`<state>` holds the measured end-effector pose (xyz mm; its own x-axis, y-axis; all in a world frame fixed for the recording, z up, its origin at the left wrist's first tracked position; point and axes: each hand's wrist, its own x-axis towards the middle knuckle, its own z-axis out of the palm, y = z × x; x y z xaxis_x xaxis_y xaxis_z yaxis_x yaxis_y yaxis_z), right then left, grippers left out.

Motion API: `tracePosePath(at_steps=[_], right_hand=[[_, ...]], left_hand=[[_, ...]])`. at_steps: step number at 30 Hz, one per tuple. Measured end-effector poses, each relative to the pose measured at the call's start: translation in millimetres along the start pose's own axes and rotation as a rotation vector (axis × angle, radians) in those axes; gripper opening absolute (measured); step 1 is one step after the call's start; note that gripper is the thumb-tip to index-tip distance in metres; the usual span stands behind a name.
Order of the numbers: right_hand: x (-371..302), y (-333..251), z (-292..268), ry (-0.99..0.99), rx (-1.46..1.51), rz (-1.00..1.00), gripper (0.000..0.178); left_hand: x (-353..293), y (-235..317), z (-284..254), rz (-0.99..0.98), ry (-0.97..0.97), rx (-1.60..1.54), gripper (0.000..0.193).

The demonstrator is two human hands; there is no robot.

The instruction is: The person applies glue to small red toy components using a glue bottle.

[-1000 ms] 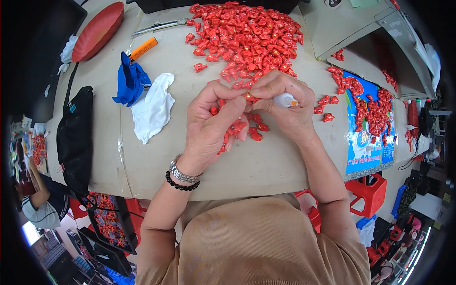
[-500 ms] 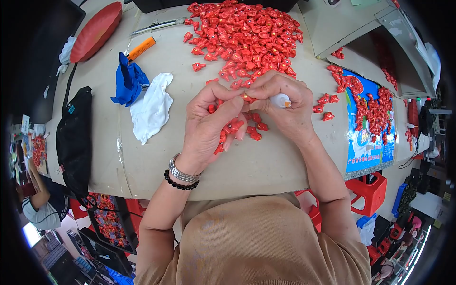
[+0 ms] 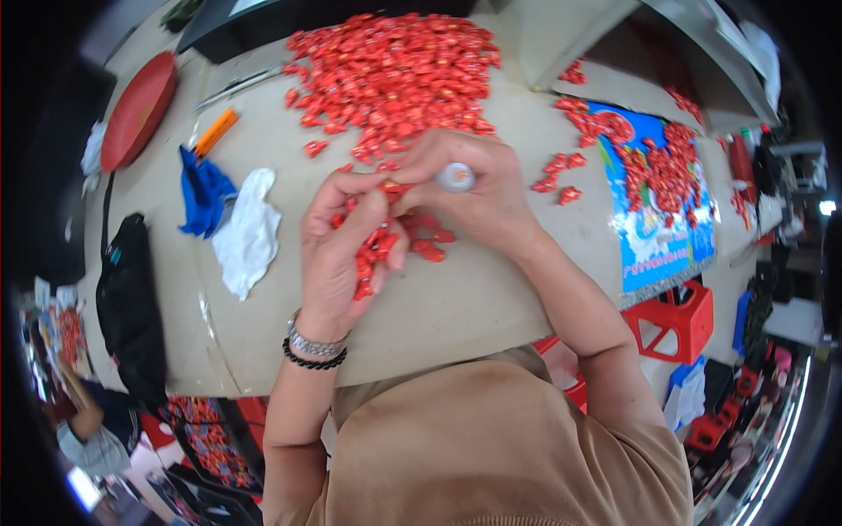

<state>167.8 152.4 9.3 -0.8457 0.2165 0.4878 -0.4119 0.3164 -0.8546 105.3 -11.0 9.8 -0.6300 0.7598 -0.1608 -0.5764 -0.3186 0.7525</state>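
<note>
Item: my left hand is gripping red wrapped pieces; my right hand, now lifted toward twelve o'clock, is clasping a white tube — gluing seemingly continuing.

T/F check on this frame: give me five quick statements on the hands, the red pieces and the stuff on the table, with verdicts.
1. The left hand holds several small red pieces. True.
2. The right hand holds a small white round-tipped object. True.
3. The big red pile lies between the hands and the person's body. False: it lies beyond the hands, on the far side of the table.
4. The blue cloth lies to the right of the hands. False: left, beside a white cloth.
5. The left wrist is bare. False: it wears a metal band and a dark bead bracelet.
</note>
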Motion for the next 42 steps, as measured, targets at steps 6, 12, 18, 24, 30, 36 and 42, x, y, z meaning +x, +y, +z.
tracePosePath(at_steps=[6,12,18,24,30,36,42], right_hand=[[15,-26,-20,0.134,0.055,0.307,0.017],[8,-45,-76,0.076,-0.486,0.609,0.013],[-42,-31,-127,0.166,-0.708,0.674,0.007],[-63,-40,-154,0.362,-0.829,0.879,0.012],[-83,-28,-178,0.405,-0.8,0.907,0.009],[-66,-37,-170,0.444,-0.831,0.857,0.017],[-12,-58,-95,0.392,-0.455,0.556,0.036]], left_hand=[[8,-2,-14,-0.034,-0.122,-0.348,0.03],[11,0,-19,-0.182,-0.11,-0.574,0.031],[9,1,-14,-0.161,-0.134,-0.503,0.024],[3,2,-13,-0.135,-0.197,-0.433,0.024],[7,-4,-19,-0.153,-0.227,-0.528,0.024],[8,-1,-15,-0.217,-0.174,-0.55,0.02],[11,-7,-21,-0.145,-0.223,-0.558,0.018]])
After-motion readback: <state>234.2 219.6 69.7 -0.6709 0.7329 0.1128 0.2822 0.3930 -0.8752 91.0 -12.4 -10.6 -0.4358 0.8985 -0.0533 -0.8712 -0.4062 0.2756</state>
